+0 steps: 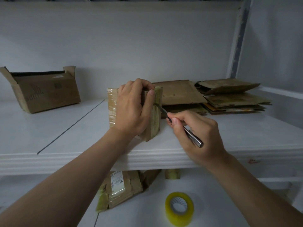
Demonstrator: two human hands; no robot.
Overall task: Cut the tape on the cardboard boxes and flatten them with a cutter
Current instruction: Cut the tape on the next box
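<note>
**Head view: cutting the tape seam of a small box.** The left grip (131, 108) is curled over the top of a small taped box (155, 126), fingers hooked on its upper edge and thumb laid beside the seam, holding it upright on the shelf (65, 161). The right grip (198, 135) pinches the cutter (194, 138) pen-fashion between thumb and fingers. The blade tip meets the tape strip just right of the left thumb, near the upper part of the seam, so most of this cut appears to lie ahead.

Progress, as judged: roughly midway.
- **Done:** the flattened cardboard (178, 92) lies in stacks just behind the right grip.
- **Left:** an open-topped box (47, 94) stands well to the left of the left grip, not yet flattened. Another taped box (121, 189) lies on the lower shelf beneath both grips, beside a tape roll (179, 208).

Setting: a white shelving unit, smooth and matt, with a thin dark joint line running across the shelf left of the left grip. The wall (131, 46) behind is plain and pale, and the light is dim.
</note>
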